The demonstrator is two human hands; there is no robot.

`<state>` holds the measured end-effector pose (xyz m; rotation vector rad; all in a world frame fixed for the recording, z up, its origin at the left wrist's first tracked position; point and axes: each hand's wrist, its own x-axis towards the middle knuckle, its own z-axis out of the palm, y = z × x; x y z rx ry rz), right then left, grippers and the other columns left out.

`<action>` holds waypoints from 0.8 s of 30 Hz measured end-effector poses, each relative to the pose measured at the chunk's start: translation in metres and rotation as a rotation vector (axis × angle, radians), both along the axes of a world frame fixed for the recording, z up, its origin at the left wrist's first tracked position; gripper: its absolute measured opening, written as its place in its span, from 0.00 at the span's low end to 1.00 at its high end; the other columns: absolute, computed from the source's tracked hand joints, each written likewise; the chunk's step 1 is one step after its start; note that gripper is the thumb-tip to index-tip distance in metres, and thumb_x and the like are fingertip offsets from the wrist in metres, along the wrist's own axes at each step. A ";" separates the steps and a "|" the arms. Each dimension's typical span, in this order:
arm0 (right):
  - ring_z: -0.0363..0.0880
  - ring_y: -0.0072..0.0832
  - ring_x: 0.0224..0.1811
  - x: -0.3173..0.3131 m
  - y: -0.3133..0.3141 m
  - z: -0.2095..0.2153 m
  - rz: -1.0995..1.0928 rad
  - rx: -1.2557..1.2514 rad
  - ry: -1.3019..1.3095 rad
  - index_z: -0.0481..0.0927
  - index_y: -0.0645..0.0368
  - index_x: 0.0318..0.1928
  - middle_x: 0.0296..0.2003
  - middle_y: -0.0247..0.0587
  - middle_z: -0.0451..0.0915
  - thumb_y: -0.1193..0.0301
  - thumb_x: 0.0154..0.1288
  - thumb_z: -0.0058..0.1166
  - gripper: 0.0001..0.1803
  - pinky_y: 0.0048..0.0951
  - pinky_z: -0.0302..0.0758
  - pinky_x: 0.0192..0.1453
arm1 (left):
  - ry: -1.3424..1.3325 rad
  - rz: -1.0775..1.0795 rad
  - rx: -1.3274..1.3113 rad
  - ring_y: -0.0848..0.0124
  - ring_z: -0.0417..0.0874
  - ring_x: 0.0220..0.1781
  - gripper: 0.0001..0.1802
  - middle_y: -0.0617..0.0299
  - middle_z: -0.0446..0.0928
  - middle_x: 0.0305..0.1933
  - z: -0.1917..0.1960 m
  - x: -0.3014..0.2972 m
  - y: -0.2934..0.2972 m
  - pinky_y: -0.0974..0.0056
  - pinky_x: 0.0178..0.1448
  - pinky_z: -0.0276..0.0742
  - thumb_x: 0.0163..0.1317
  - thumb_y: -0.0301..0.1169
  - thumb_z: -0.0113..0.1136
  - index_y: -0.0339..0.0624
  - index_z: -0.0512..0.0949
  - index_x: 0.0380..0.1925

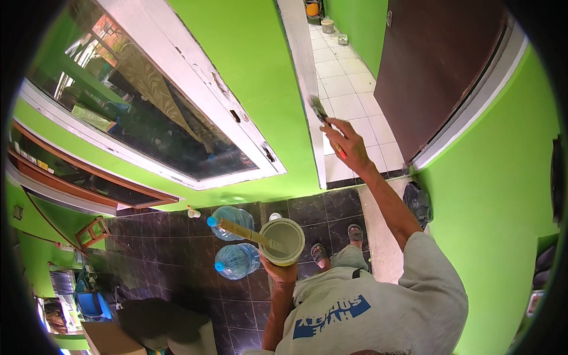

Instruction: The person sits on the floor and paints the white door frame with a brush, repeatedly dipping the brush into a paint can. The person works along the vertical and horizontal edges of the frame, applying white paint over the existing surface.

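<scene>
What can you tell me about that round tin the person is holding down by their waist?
The paint can is a small round tin with a pale rim and pale greenish-white paint inside. The left hand holds it from below, roughly level and open, with no lid. A flat wooden stir stick rests in it, slanting out over the rim to the left, above the dark tiled floor.

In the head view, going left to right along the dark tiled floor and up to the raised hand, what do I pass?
Wooden stool → two blue water bottles → paint can held by the left hand → paintbrush in the right hand against the white door frame → brown door.
</scene>
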<state>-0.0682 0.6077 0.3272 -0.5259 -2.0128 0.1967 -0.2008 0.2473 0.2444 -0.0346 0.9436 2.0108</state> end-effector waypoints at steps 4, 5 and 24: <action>0.86 0.42 0.56 0.001 -0.007 -0.017 0.034 -0.104 -0.102 0.86 0.56 0.55 0.56 0.45 0.84 0.82 0.62 0.65 0.20 0.37 0.87 0.54 | -0.030 -0.046 0.073 0.56 0.76 0.73 0.40 0.63 0.74 0.72 -0.011 -0.007 -0.009 0.37 0.70 0.74 0.72 0.68 0.48 0.57 0.69 0.74; 0.86 0.43 0.55 0.001 -0.006 -0.014 0.045 -0.121 -0.061 0.86 0.56 0.55 0.55 0.45 0.84 0.81 0.62 0.65 0.20 0.37 0.87 0.53 | -0.030 -0.072 0.103 0.58 0.74 0.75 0.40 0.64 0.74 0.74 -0.014 -0.008 -0.012 0.42 0.75 0.72 0.73 0.68 0.47 0.57 0.70 0.74; 0.87 0.31 0.45 -0.010 0.001 0.044 0.131 -0.110 0.298 0.85 0.60 0.56 0.54 0.49 0.84 0.85 0.71 0.59 0.16 0.28 0.83 0.46 | -0.057 -0.045 0.123 0.60 0.76 0.72 0.36 0.66 0.75 0.70 -0.014 -0.007 -0.016 0.45 0.72 0.73 0.76 0.66 0.45 0.57 0.72 0.72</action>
